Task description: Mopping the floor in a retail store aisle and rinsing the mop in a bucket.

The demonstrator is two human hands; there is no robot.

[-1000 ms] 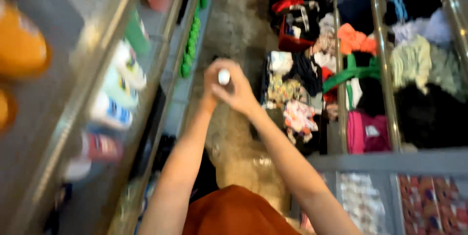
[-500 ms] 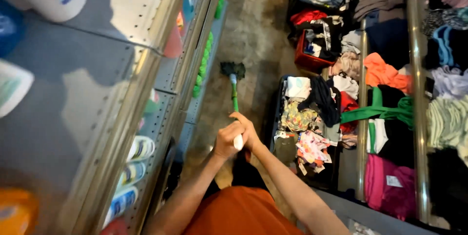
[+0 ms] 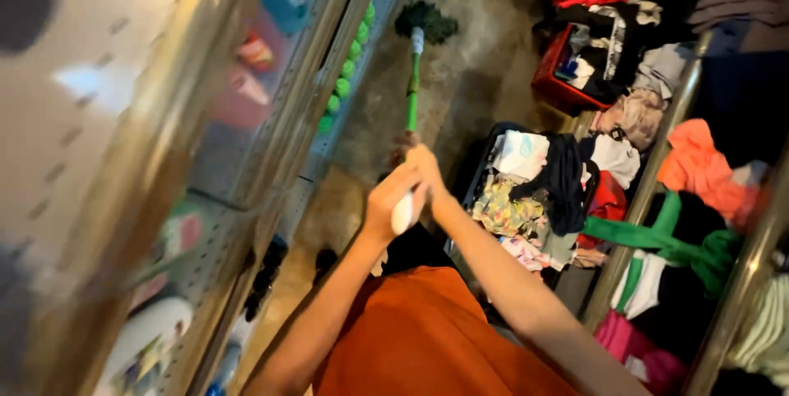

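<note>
Both my hands grip the upper end of a mop handle, green with a white top end. My left hand wraps the white end from the left. On the right side of the handle sits my right hand, just above the left. The dark mop head rests on the grey floor far ahead of me. My orange shirt fills the bottom of the view.
A metal shelf unit with bottles and green items runs along the left. On the right stand a black bin of folded clothes, a red crate and metal rails with hanging garments. The aisle floor is narrow.
The view has swung; the mop came into sight and its head now lies farther ahead on the floor. Both hands stay on the handle's top end.
</note>
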